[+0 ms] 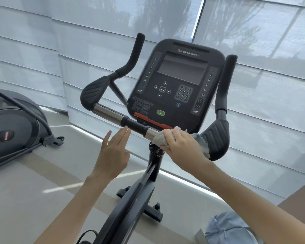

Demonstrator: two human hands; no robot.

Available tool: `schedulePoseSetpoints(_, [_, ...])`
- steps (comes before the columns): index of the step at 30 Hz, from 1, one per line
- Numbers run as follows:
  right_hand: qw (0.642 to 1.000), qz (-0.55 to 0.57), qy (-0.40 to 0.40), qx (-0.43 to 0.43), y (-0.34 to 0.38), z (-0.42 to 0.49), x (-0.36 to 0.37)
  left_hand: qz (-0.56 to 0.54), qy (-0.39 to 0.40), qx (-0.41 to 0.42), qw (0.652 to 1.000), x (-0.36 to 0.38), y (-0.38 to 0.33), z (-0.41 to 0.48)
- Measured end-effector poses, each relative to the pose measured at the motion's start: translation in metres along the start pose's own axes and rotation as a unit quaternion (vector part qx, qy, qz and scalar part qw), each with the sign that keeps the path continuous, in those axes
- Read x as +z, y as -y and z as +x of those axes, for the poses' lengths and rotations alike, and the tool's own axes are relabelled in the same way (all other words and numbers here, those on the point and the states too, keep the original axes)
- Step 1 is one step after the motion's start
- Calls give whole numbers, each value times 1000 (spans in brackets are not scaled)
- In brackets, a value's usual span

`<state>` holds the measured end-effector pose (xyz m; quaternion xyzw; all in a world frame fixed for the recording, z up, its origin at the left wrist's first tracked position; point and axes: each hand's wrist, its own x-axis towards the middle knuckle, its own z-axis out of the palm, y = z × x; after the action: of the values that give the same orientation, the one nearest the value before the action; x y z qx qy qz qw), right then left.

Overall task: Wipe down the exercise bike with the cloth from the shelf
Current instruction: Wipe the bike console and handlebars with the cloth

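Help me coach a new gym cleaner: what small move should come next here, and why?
Probably slide the right hand with the cloth leftward along the handlebar. The cloth is wrapped over the bar's right chrome section, while the dark middle and the left chrome section are bare. The open left hand hovers beside the bar, holding nothing.

Under the right hand's fingers [171,136] a fluffy, frayed terry cloth [200,143] is bunching against the handlebar's polished metal sleeve [152,133] (shiny, mirror-smooth). Just beyond the left fingers [125,132], matt black rubber is covering the bar, and ribbed matt elbow pads [216,140] are flanking it.
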<state>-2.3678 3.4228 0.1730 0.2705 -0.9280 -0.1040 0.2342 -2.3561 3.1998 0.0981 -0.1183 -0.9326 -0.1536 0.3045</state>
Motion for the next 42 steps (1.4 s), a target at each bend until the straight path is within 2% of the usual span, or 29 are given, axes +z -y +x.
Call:
schedulePoseSetpoints(5, [995,-78,2,-60,29,48,22,19,-5,-14,1000,-1,14,-10])
schedulePoseSetpoints(11, [996,-77,10,-53,64,110,34,32,-8,-41,999,-9,32,-18])
schedulePoseSetpoints(15, [994,75,75,-21,60,134,31,45,-4,-44,998,-13,34,-18])
schedulePoseSetpoints(17, [967,203,156,17,51,143,22,45,-3,-45,998,-14,30,-16])
schedulePoseSetpoints(19, [954,239,179,25,44,139,18,38,-4,-42,998,-15,25,-14])
schedulePoseSetpoints(22, [987,128,93,-7,40,114,24,35,-4,-33,999,-15,19,-12])
schedulePoseSetpoints(26, [998,51,25,-36,32,79,25,24,-4,-22,999,-12,6,-8])
schedulePoseSetpoints(32, [994,-88,2,-62,4,13,16,11,-5,1,1000,-8,-14,-1])
schedulePoseSetpoints(35, [991,-75,-57,-92,-17,-14,-2,15,2,10,1000,-5,-25,5])
schedulePoseSetpoints(40, [993,0,-35,-108,-48,-39,-30,31,17,19,999,3,-40,13])
schedulePoseSetpoints(42, [993,15,-62,-96,-66,-39,-44,26,17,15,999,5,-43,15])
